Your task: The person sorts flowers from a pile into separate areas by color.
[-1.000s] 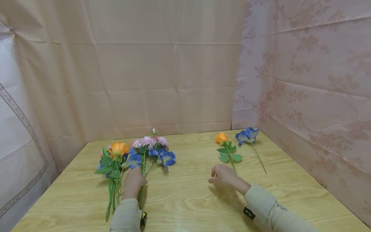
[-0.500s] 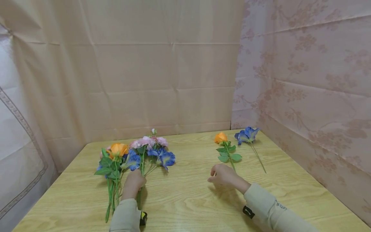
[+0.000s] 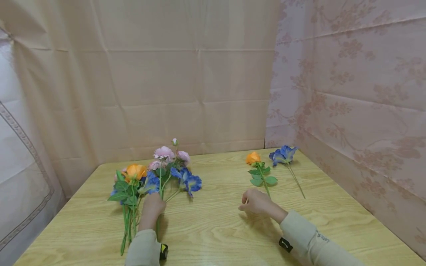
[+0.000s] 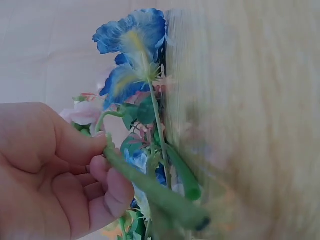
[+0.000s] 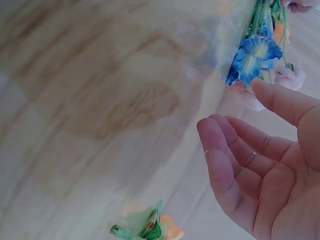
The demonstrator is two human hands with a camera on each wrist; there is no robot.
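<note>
My left hand [image 3: 152, 208] pinches the green stem [image 4: 155, 190] of a pink flower [image 3: 164, 152] between thumb and fingers, its head lifted slightly. Around that hand lie blue flowers [image 3: 192, 183] and, to the left, an orange rose [image 3: 135, 171] with leafy stems. My right hand [image 3: 256, 201] hovers over the right half of the table, fingers loosely curled and holding nothing. Just beyond it lies a single orange rose [image 3: 254, 157], part of whose stem is hidden by the hand. A blue flower [image 3: 283, 155] lies farther right.
The flowers lie on a wood-grain table [image 3: 213, 229]. A beige curtain [image 3: 186, 81] hangs behind its back edge, and a pink patterned cloth [image 3: 352, 85] borders the right side. White fabric [image 3: 23, 159] hangs at the left.
The pink flower head in my left hand has risen and its petals have come up from the other blooms. My right hand has stayed in place.
</note>
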